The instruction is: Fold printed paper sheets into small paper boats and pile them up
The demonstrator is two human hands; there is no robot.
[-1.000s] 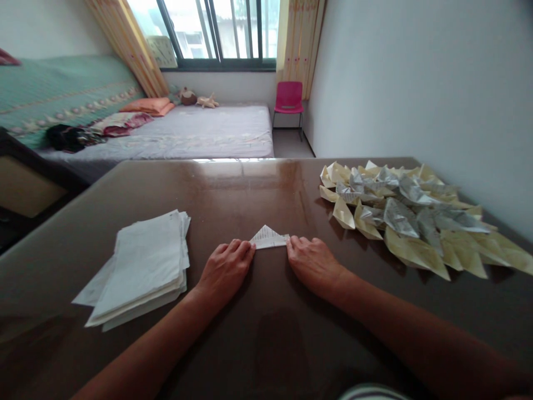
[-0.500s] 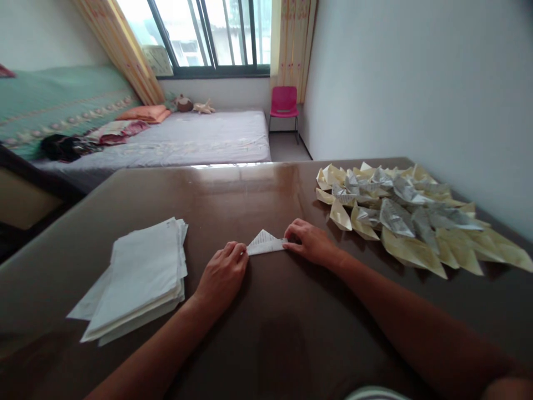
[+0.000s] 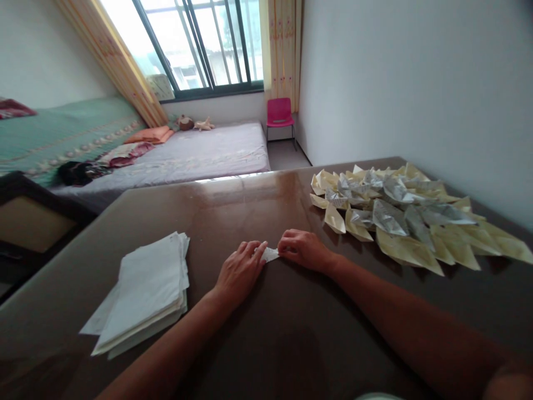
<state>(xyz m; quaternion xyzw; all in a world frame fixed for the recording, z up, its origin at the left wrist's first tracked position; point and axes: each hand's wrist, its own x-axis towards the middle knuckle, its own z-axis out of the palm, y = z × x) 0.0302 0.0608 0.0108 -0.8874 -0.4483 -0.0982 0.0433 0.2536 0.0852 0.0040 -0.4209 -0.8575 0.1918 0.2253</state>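
A small folded piece of printed paper [image 3: 270, 254] lies on the brown table between my two hands, mostly covered by fingers. My left hand [image 3: 244, 272] rests on its left part, fingers bent and pressing it to the tabletop. At the paper's right end, my right hand [image 3: 306, 250] is closed, with thumb and fingers pinching the edge. To the left is a stack of white paper sheets [image 3: 145, 289], its edges uneven. Many folded paper boats [image 3: 391, 216], cream and grey printed, stand crowded together at the right.
The glossy brown table [image 3: 233, 216] reaches toward a bed [image 3: 216, 147] under the window. A pink chair [image 3: 280, 113] stands by the far wall, and a dark wooden chair [image 3: 37, 222] is at the left edge. The white wall [image 3: 416, 83] runs along the right.
My left hand has moved right over the folded paper, hiding its peaked part. My right hand shifted its grip at the right end. The hands are now closer together, and the camera view has tilted.
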